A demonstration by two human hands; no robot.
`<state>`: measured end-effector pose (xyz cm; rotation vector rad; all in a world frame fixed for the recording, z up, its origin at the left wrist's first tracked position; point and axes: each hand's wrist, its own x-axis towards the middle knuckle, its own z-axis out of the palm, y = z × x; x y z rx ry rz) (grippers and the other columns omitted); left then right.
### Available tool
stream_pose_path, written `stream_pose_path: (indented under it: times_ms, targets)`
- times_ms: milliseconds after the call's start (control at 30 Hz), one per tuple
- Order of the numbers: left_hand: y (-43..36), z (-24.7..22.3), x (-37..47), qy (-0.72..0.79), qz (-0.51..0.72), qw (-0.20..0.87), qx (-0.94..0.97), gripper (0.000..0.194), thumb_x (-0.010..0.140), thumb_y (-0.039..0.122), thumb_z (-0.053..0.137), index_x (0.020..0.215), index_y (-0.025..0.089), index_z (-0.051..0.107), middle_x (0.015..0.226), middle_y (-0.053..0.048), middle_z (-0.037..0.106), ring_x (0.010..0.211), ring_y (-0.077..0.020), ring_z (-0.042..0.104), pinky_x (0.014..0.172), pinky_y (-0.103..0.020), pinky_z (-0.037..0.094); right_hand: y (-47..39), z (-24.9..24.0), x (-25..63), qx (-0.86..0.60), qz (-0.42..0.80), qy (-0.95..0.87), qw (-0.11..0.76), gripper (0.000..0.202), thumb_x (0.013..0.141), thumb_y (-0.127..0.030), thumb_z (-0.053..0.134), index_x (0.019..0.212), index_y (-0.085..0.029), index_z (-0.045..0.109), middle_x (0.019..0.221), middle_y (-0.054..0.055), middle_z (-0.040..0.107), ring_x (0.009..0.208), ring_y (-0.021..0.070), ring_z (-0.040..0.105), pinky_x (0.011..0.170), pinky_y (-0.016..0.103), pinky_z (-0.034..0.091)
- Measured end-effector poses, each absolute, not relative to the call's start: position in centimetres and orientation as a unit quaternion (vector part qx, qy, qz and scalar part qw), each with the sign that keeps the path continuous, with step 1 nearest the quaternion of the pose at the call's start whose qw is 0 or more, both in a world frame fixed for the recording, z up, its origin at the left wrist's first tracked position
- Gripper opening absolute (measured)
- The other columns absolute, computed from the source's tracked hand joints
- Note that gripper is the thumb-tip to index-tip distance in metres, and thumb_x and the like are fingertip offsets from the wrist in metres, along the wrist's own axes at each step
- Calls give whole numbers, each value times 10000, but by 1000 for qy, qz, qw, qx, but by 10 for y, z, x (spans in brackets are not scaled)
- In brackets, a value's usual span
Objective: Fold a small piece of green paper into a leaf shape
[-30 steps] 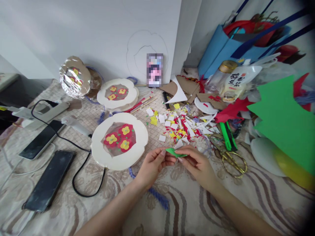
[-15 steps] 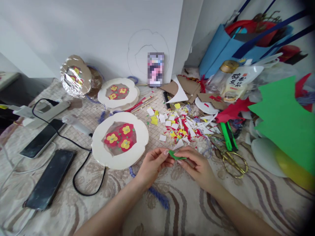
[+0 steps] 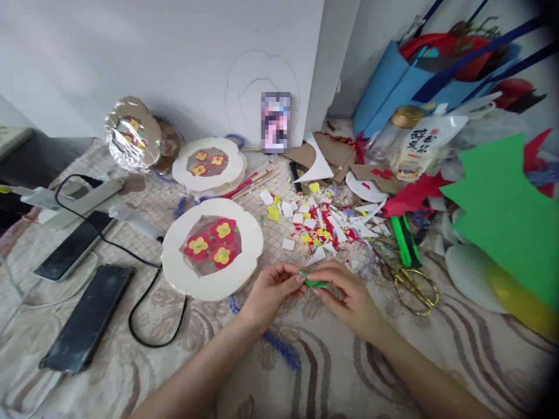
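Observation:
A small piece of green paper (image 3: 315, 283) is pinched between both hands just above the table's near side. My left hand (image 3: 275, 292) grips its left end between thumb and fingers. From the other side my right hand (image 3: 345, 294) holds it with thumb and fingertips, which hide part of it. Left of the hands lies a white scalloped fan (image 3: 172, 256) with red and yellow flowers in its sheer centre. Beyond the fingers spread white, red and yellow paper scraps (image 3: 317, 224). Gold-handled scissors (image 3: 417, 291) rest to the right, beside a green utility knife (image 3: 404, 241).
A large green paper sheet (image 3: 502, 203) stands at the right. Two dark phones (image 3: 89, 320) with cables and a glue gun (image 3: 135, 221) lie left. A second flowered fan (image 3: 181, 169) is behind. A lit phone (image 3: 275, 122) leans on the white board; a blue bag (image 3: 379, 87) stands back right.
The green paper has been turned or folded between the fingers and now looks narrower. Both hands stay in nearly the same place, with the left thumb shifted slightly right.

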<state>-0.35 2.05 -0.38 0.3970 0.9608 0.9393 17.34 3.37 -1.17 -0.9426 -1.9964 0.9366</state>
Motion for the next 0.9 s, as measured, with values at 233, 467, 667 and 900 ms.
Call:
stream_pose_path:
  times_ms: [233, 467, 667, 900]
  targets:
    - [21, -6, -4, 446, 433, 755, 208, 279, 611, 283, 787, 768, 118, 626, 638, -14, 648, 599, -96, 574, 611, -214, 424, 33, -10, 172, -366, 393, -759, 369, 163, 840, -139, 546, 976, -219, 587, 899, 62, 595, 868, 187, 576, 755, 330, 479]
    - [21, -8, -4, 450, 439, 740, 240, 249, 625, 272, 776, 745, 117, 624, 617, -8, 637, 582, -93, 557, 602, -215, 416, 31, -9, 172, -371, 440, -732, 365, 138, 829, -166, 567, 959, -214, 569, 907, 54, 576, 867, 183, 569, 768, 313, 471]
    - [21, -5, -3, 467, 431, 726, 264, 244, 644, 273, 760, 767, 108, 629, 630, -11, 645, 579, -91, 557, 596, -213, 424, 28, -6, 173, -389, 532, -662, 357, 153, 878, -315, 507, 978, -207, 549, 907, 57, 555, 838, 184, 549, 708, 289, 455]
    - [21, -9, -3, 482, 417, 704, 315, 241, 664, 288, 741, 785, 105, 641, 628, -18, 644, 589, -104, 572, 598, -222, 443, 30, -6, 175, -468, 562, -609, 308, 186, 898, -372, 477, 886, -206, 560, 731, 5, 537, 643, 129, 485, 548, 233, 367]
